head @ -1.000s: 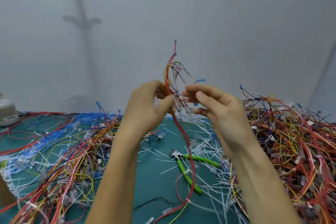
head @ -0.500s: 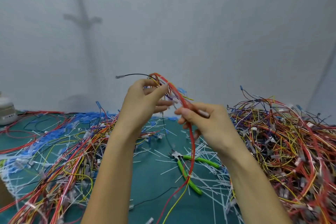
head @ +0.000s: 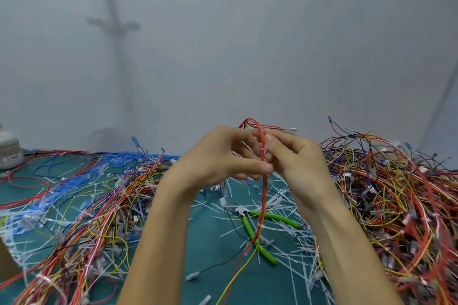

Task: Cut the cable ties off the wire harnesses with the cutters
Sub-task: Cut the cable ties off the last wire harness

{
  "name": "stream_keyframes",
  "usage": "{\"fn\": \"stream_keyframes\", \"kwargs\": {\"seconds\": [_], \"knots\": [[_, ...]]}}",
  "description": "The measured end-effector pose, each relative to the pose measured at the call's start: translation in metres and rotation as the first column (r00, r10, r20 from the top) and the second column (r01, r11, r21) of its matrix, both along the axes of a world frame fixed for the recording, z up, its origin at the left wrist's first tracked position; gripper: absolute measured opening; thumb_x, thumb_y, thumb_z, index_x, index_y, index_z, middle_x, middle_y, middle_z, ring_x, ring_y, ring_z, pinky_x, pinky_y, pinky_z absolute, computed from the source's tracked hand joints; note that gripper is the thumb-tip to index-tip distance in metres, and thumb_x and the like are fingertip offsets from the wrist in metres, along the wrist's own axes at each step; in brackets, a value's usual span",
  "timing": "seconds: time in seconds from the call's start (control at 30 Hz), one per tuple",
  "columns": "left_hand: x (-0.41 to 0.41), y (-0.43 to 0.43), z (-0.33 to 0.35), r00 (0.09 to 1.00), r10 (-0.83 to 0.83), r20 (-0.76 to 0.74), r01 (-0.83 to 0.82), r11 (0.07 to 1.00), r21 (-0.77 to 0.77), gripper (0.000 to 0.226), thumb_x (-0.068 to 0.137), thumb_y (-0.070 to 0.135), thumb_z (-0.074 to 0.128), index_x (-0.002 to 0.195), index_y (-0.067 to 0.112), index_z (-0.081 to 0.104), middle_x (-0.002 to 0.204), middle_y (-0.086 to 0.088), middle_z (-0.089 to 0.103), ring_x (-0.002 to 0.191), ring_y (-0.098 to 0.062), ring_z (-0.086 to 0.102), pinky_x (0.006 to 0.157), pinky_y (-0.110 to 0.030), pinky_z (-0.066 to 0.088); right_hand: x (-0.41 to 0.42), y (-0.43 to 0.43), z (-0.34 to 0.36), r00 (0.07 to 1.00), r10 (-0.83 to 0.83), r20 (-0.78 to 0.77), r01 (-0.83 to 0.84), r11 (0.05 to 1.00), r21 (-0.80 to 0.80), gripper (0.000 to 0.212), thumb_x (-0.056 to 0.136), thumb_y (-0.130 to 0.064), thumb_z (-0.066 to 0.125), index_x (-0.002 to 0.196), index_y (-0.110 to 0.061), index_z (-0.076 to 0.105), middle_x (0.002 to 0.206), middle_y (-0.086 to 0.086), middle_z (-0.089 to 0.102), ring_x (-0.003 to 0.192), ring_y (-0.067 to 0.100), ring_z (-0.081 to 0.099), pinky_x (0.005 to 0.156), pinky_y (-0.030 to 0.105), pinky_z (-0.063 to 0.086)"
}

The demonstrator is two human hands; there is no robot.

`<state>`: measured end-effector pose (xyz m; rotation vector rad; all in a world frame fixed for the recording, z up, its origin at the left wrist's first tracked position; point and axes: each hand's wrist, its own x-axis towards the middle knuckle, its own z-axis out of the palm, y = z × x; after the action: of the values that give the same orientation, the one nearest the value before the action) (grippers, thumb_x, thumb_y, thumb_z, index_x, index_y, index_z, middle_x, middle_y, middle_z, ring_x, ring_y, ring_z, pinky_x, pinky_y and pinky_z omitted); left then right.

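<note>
Both hands are raised above the table and hold one wire harness (head: 264, 188), a thin bundle of red and yellow wires that loops over the fingers and hangs down to the table. My left hand (head: 220, 156) pinches it between thumb and fingers. My right hand (head: 295, 156) grips it from the right, fingers curled round the bundle. A small white cable tie sits on the bundle between the fingertips. The cutters (head: 257, 230), with bright green handles, lie on the green mat under the hands, touched by neither hand.
A big tangled heap of harnesses (head: 391, 200) fills the right side. Another spread of loose wires (head: 81, 205) covers the left. Cut white tie pieces (head: 285, 228) litter the teal mat (head: 213, 255). A white container (head: 10, 153) stands far left. A grey wall rises behind.
The hands have come together and the harness now hangs more upright between them; my right hand rose from lower right to meet the left. The black wire end swung from left to right.
</note>
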<state>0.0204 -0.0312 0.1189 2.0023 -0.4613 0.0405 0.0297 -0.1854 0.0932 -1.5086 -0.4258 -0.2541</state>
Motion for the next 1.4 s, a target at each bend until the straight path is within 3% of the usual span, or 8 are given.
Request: {"fn": "stream_keyframes", "kwargs": {"seconds": [0.17,0.3,0.43,0.53,0.67,0.87,1.2,1.4], "knots": [[0.004,0.002,-0.003,0.994,0.072,0.084,-0.063,0.992,-0.108,0.023,0.080,0.006,0.078,0.093,-0.001,0.061,0.068,0.003,0.068,0.069,-0.024,0.074,0.062,-0.027,0.058,-0.003,-0.003,0.004,0.988,0.152,0.007,-0.152,0.988,-0.012,0.043,0.097,0.004,0.044,0.104,-0.025,0.074,0.073,-0.008,0.070,0.076,0.008,0.066,0.078,0.029,0.056],[0.007,0.001,-0.002,0.985,0.171,0.033,-0.141,0.893,-0.427,0.012,0.087,0.000,0.068,0.095,-0.001,0.059,0.075,-0.006,0.061,0.059,-0.019,0.070,0.061,-0.031,0.061,-0.002,-0.007,0.008,1.000,-0.005,0.026,0.003,0.998,0.069,0.028,0.095,0.001,0.053,0.101,-0.020,0.070,0.094,-0.006,0.073,0.081,0.008,0.070,0.070,0.023,0.054],[0.012,-0.001,-0.001,0.962,0.272,-0.028,-0.214,0.686,-0.695,0.009,0.087,-0.004,0.066,0.089,0.002,0.059,0.073,-0.008,0.061,0.056,-0.014,0.068,0.058,-0.019,0.056,-0.004,-0.011,0.009,0.999,-0.044,-0.024,0.038,0.979,-0.198,0.002,0.091,-0.022,0.067,0.090,-0.021,0.068,0.081,-0.006,0.071,0.069,0.005,0.070,0.060,0.018,0.053],[0.016,-0.004,-0.002,0.955,0.290,-0.056,-0.219,0.568,-0.794,0.012,0.089,-0.006,0.063,0.083,0.002,0.056,0.072,-0.008,0.063,0.067,-0.024,0.074,0.063,-0.021,0.058,-0.006,-0.010,0.006,0.991,0.088,-0.105,-0.123,0.909,-0.399,0.006,0.087,-0.022,0.071,0.093,-0.022,0.074,0.091,-0.003,0.077,0.088,0.010,0.071,0.080,0.019,0.054],[0.019,-0.006,-0.001,0.958,0.273,-0.085,-0.198,0.416,-0.888,0.007,0.091,-0.006,0.061,0.089,-0.001,0.055,0.076,-0.007,0.065,0.074,-0.026,0.075,0.068,-0.021,0.059,-0.009,-0.008,0.005,0.969,0.181,-0.167,-0.220,0.940,-0.261,0.011,0.090,-0.004,0.066,0.093,-0.011,0.073,0.091,0.009,0.077,0.087,0.026,0.074,0.085,0.036,0.057],[0.019,0.002,-0.001,0.967,-0.010,-0.253,-0.247,0.175,-0.953,0.017,0.096,0.015,0.059,0.083,0.005,0.063,0.079,-0.007,0.072,0.072,-0.018,0.075,0.056,-0.021,0.057,-0.011,-0.007,0.011,0.973,0.203,-0.109,-0.199,0.979,0.046,0.009,0.087,-0.011,0.066,0.091,-0.013,0.075,0.085,0.011,0.077,0.075,0.022,0.076,0.055,0.021,0.057],[0.024,0.007,-0.003,0.930,-0.156,-0.332,-0.356,-0.169,-0.919,0.022,0.099,0.006,0.051,0.089,-0.008,0.063,0.074,-0.018,0.070,0.089,-0.025,0.068,0.066,-0.029,0.061,-0.008,-0.012,0.012,0.975,0.189,-0.119,-0.153,0.953,0.262,0.017,0.070,-0.024,0.073,0.083,-0.015,0.080,0.089,0.012,0.077,0.078,0.024,0.076,0.052,0.020,0.056],[0.023,0.016,-0.003,0.958,-0.064,-0.281,-0.282,-0.019,-0.959,0.024,0.100,0.005,0.049,0.084,-0.004,0.064,0.070,-0.012,0.073,0.069,-0.017,0.072,0.060,-0.021,0.059,-0.009,-0.024,0.011,0.964,0.229,-0.134,-0.242,0.966,-0.093,0.013,0.079,-0.016,0.074,0.091,-0.012,0.077,0.093,0.007,0.078,0.088,0.022,0.075,0.072,0.030,0.062]]}}
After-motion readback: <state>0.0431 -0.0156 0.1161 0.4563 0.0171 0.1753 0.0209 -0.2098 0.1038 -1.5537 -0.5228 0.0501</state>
